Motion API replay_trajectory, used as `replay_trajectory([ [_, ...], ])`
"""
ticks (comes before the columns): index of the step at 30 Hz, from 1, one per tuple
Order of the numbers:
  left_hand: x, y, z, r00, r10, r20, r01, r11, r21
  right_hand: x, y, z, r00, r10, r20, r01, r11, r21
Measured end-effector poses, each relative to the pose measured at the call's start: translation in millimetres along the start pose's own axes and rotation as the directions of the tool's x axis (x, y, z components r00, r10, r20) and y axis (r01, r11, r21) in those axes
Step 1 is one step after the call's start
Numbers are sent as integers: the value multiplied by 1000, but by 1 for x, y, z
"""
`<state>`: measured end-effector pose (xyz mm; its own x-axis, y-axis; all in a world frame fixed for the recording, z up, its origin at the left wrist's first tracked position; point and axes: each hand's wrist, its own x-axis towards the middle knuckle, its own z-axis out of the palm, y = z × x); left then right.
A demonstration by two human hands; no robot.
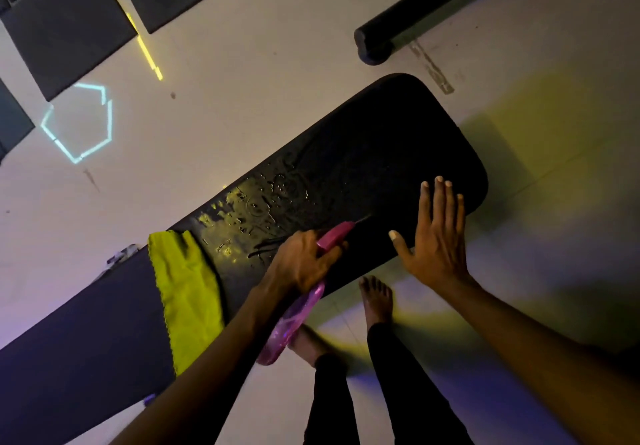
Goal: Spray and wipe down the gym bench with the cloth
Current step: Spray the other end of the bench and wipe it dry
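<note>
The black padded gym bench [374, 154] runs diagonally from lower left to upper right. Its middle glistens with wet droplets [263, 209]. A yellow-green cloth [187, 292] lies draped across the bench to the left of the wet patch. My left hand [301, 261] grips a pink spray bottle [294, 320], its nozzle pointing over the bench top toward the right. My right hand [436, 233] is spread flat, fingers apart, over the near edge of the bench's right end, holding nothing.
My bare feet [377, 299] and black-trousered legs stand on the pale floor beside the bench's near edge. A black equipment bar [398, 19] lies at the upper right. Dark floor mats [65, 19] sit at the upper left, with light reflections on the floor.
</note>
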<state>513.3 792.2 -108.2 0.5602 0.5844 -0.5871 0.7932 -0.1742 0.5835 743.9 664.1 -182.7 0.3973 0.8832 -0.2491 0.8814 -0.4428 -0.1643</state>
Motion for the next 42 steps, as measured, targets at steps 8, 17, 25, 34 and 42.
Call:
replay_trajectory([
  [8,-48,-54,-37,935,-174,-310,149,983,-103,-23,-55,12,992,-116,47,117,993,-30],
  [17,-125,-98,-36,942,-165,-293,120,979,-167,-50,-137,25,950,-296,103,301,953,-34],
  [25,-220,-151,-65,705,-288,-649,-94,868,-487,-81,-227,30,848,-517,118,525,849,-62],
  [34,-272,-204,-99,300,-377,-876,-242,858,-452,-106,-315,41,674,-728,130,739,662,-124],
  [42,-283,-231,-100,314,-338,-887,-162,902,-401,-108,-324,55,641,-717,275,767,613,-190],
])
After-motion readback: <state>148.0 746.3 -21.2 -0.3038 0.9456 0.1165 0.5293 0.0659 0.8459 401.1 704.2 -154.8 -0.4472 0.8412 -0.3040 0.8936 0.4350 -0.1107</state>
